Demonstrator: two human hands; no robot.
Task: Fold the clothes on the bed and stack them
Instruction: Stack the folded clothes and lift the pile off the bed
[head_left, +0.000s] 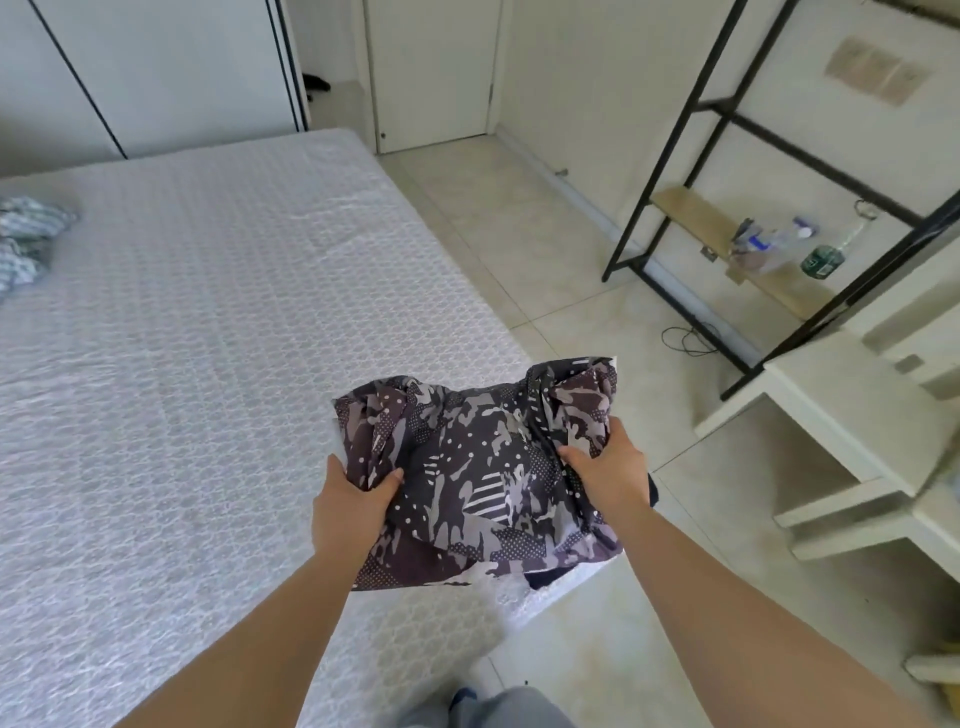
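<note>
A folded dark camouflage-patterned garment (478, 478) is held over the near right corner of the bed (208, 364). My left hand (353, 504) grips its left edge, thumb on top. My right hand (608, 462) grips its right edge, fingers curled round the cloth. A dark blue piece of cloth (545, 577) peeks out under the garment at the bed's corner. A crumpled blue-and-white striped garment (26, 239) lies at the far left edge of the bed.
The bed has a white quilted cover. To the right are tiled floor, a black metal shelf frame (753, 156) with bottles (821, 257) on a wooden board, and a white desk (857, 415). A closed door (431, 73) and wardrobe stand behind.
</note>
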